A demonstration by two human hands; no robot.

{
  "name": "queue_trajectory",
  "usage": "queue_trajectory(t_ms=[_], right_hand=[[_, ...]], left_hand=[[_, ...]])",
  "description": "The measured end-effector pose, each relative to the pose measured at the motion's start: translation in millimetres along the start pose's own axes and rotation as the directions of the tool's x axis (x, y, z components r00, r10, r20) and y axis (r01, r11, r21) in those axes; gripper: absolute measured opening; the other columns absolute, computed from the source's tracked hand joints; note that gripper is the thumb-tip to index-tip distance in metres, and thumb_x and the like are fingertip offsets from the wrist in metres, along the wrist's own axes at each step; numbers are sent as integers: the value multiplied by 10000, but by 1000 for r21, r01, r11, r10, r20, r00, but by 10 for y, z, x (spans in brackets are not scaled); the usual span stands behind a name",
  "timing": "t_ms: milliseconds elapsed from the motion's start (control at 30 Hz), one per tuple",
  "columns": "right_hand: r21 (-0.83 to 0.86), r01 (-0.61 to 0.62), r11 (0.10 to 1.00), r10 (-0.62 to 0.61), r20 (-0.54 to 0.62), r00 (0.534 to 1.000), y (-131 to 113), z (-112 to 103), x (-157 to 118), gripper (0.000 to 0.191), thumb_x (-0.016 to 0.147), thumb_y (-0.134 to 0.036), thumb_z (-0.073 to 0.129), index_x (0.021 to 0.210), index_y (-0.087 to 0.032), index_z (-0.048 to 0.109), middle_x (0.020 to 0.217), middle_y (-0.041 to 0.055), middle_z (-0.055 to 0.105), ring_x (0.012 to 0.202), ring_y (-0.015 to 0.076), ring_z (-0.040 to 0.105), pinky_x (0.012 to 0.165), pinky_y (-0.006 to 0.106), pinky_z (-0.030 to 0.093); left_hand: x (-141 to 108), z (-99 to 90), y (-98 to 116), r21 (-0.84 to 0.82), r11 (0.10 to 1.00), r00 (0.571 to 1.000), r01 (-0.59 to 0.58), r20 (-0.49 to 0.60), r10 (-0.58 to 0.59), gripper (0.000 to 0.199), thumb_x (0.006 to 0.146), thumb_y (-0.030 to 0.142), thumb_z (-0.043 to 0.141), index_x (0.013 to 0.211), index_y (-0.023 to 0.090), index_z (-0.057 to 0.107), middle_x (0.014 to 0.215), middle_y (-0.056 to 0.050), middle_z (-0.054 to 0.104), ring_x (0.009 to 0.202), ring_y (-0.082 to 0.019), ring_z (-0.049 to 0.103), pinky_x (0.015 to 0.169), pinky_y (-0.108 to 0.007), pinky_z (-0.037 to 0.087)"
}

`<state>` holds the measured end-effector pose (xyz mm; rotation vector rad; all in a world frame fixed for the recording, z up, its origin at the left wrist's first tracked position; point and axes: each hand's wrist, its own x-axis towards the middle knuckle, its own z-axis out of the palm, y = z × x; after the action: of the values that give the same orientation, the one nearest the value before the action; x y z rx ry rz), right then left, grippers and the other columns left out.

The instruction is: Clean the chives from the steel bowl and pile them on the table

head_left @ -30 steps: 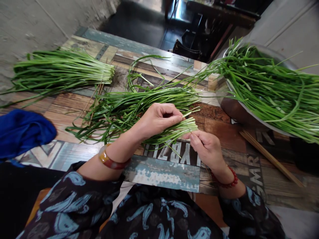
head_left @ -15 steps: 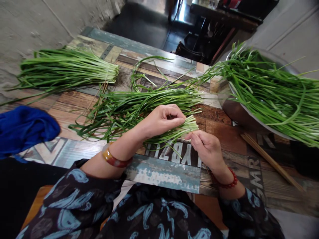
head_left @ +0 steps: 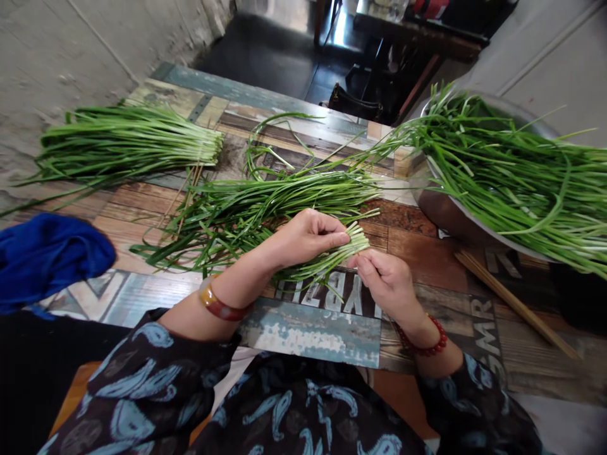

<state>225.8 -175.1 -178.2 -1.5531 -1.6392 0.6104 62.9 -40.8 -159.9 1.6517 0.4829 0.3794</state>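
My left hand is closed around a small bunch of garlic chives, its pale stem ends pointing right and fairly even. Thumb and forefinger press the stalks just behind those ends. My right hand is closed in a pinch at the near edge of the stem ends; whatever lies between its fingertips is too small to make out. Behind and left of the held bunch, a loose pile of chives spreads over the patchwork wooden table. Farther left lies a thick, neatly aligned bundle of chives.
On the right stands a large metal bowl heaped with chives, some trailing over its rim. Wooden chopsticks lie in front of it. A blue cloth sits at the left edge. Beyond the table is a black bag.
The view has shifted slightly, so the whole scene sits a little lower and further left. Both hands keep nearly the same pose at the stem ends.
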Motion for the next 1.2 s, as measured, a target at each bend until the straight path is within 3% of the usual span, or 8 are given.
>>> queue_trajectory(t_ms=[133,367,500,600,733,900,967,1200], right_hand=[[47,25,999,-26,32,999,3,-12,24,292,984,-243,467,772,-182,658,553,-25,555,516,113,537,530,234,412],[68,99,993,-102,50,993,-35,-44,2,288,959,-203,467,759,-186,674,519,-38,540,497,109,535,539,229,419],[63,143,988,-145,34,989,-55,-55,-22,298,963,-203,461,760,-184,679,525,-32,560,502,110,550,550,228,434],[67,189,980,-190,13,982,-47,-56,-24,292,962,-191,466,763,-177,679,554,-22,603,514,108,572,569,226,452],[78,259,963,-257,-45,965,-26,-44,-5,289,956,-180,481,749,-173,683,670,18,708,605,119,653,616,217,485],[88,283,955,-275,-87,957,-4,-29,40,300,946,-174,491,712,-176,678,706,29,734,652,125,682,652,210,499],[88,266,960,-259,-81,962,6,-25,51,305,946,-178,486,706,-180,674,711,30,734,662,127,682,658,211,501],[104,282,954,-272,-96,957,20,-17,55,310,950,-180,480,708,-183,674,710,28,731,660,126,680,665,213,496]], left_hand=[[-15,-76,53,43,999,999,31,32,-32,338,862,401,614,762,103,739,656,-17,646,577,-91,510,533,-201,382],[92,-185,19,33,999,989,1,-151,4,339,866,389,613,947,94,759,856,-92,754,715,-137,644,690,-253,522],[353,-138,-116,222,975,988,-26,-145,59,272,843,279,599,953,89,759,862,-83,761,701,-134,639,648,-236,494],[575,-91,-199,469,883,984,-31,-142,110,227,816,209,608,941,112,771,846,-66,765,733,-151,653,682,-243,483],[742,-3,-195,770,638,990,-19,-76,121,196,830,261,639,931,167,780,905,-65,747,792,-176,653,707,-257,456],[789,56,-161,898,433,991,77,-117,66,168,831,310,642,934,240,754,931,-37,721,781,-179,635,610,-248,389],[807,41,-190,877,475,988,71,-128,89,137,814,277,634,888,241,743,881,-24,707,743,-164,614,606,-244,382],[619,-103,-150,462,886,972,41,-222,71,130,720,271,633,765,149,636,615,29,531,547,-103,448,543,-227,349]])
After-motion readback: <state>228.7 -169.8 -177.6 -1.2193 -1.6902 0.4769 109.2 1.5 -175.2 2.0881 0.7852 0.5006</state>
